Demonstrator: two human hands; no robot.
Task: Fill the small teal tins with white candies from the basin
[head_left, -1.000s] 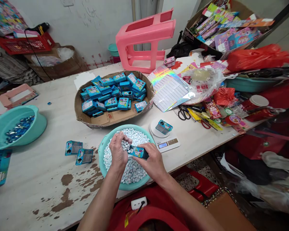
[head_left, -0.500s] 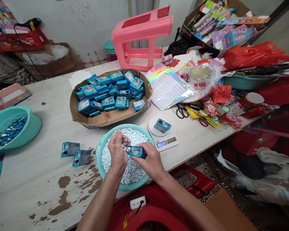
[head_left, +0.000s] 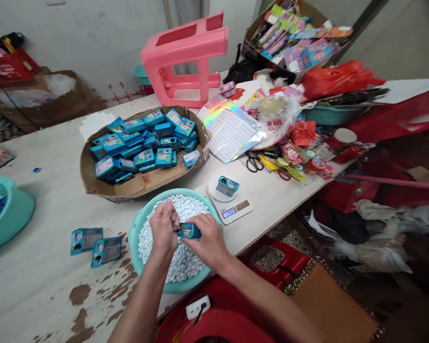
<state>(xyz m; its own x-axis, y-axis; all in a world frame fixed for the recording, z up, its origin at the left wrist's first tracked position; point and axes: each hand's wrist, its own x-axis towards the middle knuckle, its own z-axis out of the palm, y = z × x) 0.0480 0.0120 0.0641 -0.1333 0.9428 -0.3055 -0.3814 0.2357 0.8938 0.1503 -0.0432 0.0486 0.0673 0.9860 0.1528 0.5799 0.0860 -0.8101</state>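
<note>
Over a turquoise basin (head_left: 137, 228) full of small white candies (head_left: 186, 267), my right hand (head_left: 210, 240) grips a small blue candy box (head_left: 188, 230), held about level. My left hand (head_left: 164, 226) is closed at the box's left end, its fingers curled around candies that are mostly hidden now. Just right of the basin, another blue box (head_left: 228, 186) rests on the round plate of a white kitchen scale (head_left: 238, 212). Two more blue boxes (head_left: 86, 239) (head_left: 106, 251) lie on the table to the left.
Behind the basin stands a cardboard tray (head_left: 146, 183) heaped with blue boxes. A second turquoise basin (head_left: 21, 214) is at the left edge. Shiny sheets (head_left: 230, 128), scissors (head_left: 253, 163) and a pink stool (head_left: 186, 57) lie farther back. Wrappers and bags clutter the right.
The view has shifted, so the table's things sit farther left. My left hand's fingers have closed more at the end of the box, which stays in my right hand.
</note>
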